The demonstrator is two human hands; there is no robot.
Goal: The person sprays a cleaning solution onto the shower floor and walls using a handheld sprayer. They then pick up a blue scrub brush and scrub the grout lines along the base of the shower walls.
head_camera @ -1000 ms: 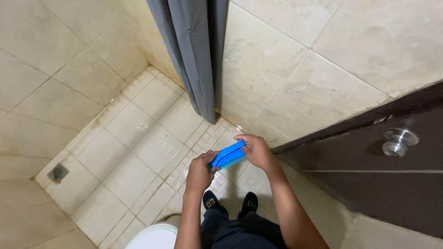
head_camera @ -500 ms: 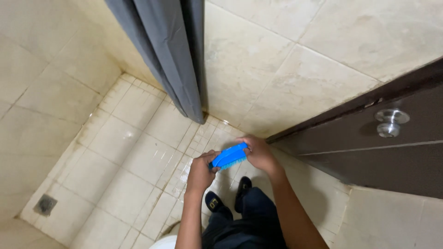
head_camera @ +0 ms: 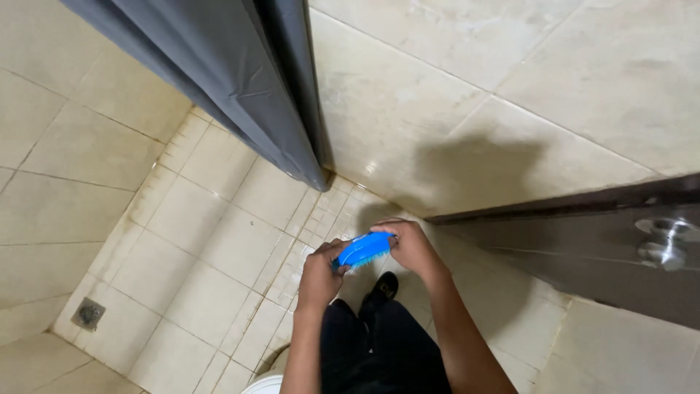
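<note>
A blue scrub brush (head_camera: 362, 249) is held between both hands at waist height, above the beige tiled floor. My left hand (head_camera: 321, 272) grips its lower left end. My right hand (head_camera: 409, 244) wraps the upper right end, fingers curled over the top. Below the hands I see my dark trousers and a black shoe (head_camera: 382, 287) on the tiles. The brush's bristles face down and are mostly hidden.
A grey curtain (head_camera: 240, 80) hangs from the top, ending near the floor. A dark brown door (head_camera: 583, 248) with a metal knob (head_camera: 665, 244) stands at right. A floor drain (head_camera: 88, 313) sits at lower left. A white rounded rim (head_camera: 264, 384) shows at the bottom edge.
The view has shifted, so the curtain and door sit differently in frame. Both hands keep hold of the blue brush, now slightly lower in the picture.
</note>
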